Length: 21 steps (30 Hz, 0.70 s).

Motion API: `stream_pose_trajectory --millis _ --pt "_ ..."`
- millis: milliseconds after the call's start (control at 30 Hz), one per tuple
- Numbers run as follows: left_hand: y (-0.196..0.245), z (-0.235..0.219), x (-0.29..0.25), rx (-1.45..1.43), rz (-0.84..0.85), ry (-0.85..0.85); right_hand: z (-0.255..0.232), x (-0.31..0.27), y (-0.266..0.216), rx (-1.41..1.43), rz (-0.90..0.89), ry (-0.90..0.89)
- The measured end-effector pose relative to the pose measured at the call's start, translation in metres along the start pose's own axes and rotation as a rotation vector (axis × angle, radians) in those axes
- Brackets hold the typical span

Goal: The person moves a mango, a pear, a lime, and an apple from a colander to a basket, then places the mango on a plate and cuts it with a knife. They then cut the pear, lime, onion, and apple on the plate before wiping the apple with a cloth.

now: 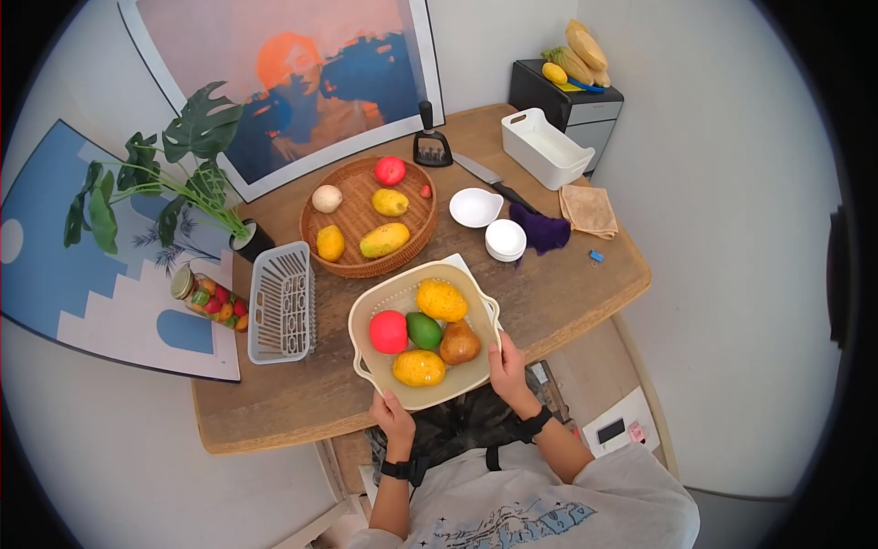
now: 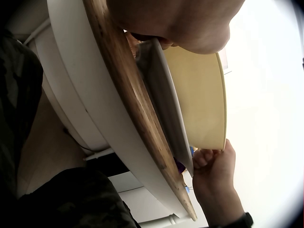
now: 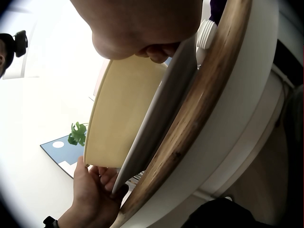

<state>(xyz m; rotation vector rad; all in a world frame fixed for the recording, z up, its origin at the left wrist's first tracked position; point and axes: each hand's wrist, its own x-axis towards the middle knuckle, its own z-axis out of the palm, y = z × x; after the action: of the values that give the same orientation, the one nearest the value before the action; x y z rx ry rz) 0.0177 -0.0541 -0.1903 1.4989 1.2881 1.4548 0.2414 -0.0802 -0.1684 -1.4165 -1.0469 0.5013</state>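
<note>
A cream two-handled basket [image 1: 469, 373] is held between both hands at the table's front edge. My left hand [image 1: 393, 423] grips its near left corner, thumb over the rim. On the opposite side my right hand [image 1: 508, 368] grips the right end by the handle. Inside lie two bumpy yellow fruits [image 1: 442, 300], a red round fruit [image 1: 389, 331], a green oval fruit [image 1: 424, 330] and a brown pear [image 1: 460, 342]. Both wrist views show a pale flat board [image 3: 159, 114] beneath the basket, close over the tabletop, with fingers curled at its edge.
Behind stands a round wicker tray [image 1: 315, 256] with several fruits. A grey plastic basket [image 1: 259, 302] is at left, near a jar [image 1: 183, 282] and a potted plant [image 1: 254, 241]. White bowls [image 1: 506, 240], purple cloth [image 1: 546, 229], a knife [image 1: 480, 171] and a white bin [image 1: 540, 160] occupy the right.
</note>
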Motion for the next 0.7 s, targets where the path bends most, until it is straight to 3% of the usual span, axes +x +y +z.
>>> stream_pose_trajectory --millis 700 --pt "0.0001 0.0001 0.0005 -0.004 0.009 0.0 -0.0015 0.0001 -0.0026 -0.006 -0.001 -0.014"
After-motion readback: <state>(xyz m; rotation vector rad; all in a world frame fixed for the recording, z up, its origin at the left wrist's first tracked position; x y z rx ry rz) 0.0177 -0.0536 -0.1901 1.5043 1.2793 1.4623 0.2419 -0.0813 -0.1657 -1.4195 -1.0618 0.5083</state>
